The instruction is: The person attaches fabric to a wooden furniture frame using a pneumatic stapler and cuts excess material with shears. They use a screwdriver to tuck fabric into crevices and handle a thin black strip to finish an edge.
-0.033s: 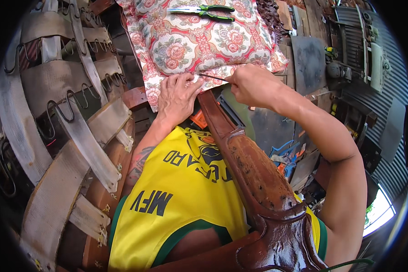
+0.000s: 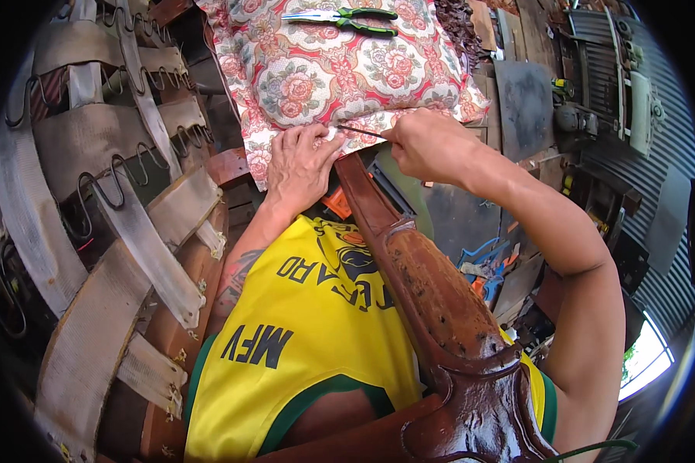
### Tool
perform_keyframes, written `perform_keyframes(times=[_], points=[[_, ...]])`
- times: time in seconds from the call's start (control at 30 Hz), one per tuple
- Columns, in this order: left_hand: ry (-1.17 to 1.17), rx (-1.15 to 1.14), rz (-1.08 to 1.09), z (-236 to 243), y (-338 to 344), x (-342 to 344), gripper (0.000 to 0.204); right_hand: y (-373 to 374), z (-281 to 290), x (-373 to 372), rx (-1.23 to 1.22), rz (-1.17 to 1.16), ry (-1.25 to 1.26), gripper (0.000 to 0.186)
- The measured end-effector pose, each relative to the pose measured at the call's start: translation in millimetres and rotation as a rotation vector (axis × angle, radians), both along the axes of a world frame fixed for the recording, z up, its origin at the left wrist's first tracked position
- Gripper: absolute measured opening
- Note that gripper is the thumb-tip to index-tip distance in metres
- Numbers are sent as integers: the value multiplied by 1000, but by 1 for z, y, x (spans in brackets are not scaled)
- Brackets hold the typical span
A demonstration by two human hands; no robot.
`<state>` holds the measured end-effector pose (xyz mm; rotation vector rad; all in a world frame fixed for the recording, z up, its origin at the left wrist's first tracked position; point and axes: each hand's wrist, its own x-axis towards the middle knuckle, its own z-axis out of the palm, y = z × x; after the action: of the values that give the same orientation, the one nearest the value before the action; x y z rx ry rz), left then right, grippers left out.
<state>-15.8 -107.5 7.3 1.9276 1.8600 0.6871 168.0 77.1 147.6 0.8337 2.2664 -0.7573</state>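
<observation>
The right hand grips a thin, probably stiff rod; the left hand, pinch unclear, lies on the cushion, likely soft, best held by its edge

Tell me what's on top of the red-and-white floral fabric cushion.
Green-handled metal pliers and, at the near edge, the left hand. Whatever they cover of the cushion is hidden.

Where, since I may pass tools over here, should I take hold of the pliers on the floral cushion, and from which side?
Probably by both green-and-black handles, coming from the right: the pliers lie flat on the floral cushion, metal nose pointing left, handles spread toward the right with nothing covering them.
</observation>
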Motion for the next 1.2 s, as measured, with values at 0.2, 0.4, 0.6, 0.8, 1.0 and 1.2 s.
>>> perform_keyframes(times=[0.2, 0.4, 0.6, 0.8, 1.0, 1.2], points=[[-157, -213, 118, 11, 19, 3, 43, 3, 10, -12, -114, -171, -68, 28], [-402, 164, -111, 6, 53, 26, 39, -4, 16, -22, -25, -105, -29, 26], [-383, 159, -99, -5, 50, 25, 34, 6, 26, -6, -897, -1436, -125, 20], [-345, 164, -63, -2, 38, 22, 25, -2, 15, -1, -1104, -1508, -153, 11], [-131, 201, 143, -9, -2, 10, 16, -1, 8, 2, -977, -1392, -192, 16], [-171, 204, 154, -19, 2, 12, 15, -19, 4, 10, -682, -1072, -168, 16]])
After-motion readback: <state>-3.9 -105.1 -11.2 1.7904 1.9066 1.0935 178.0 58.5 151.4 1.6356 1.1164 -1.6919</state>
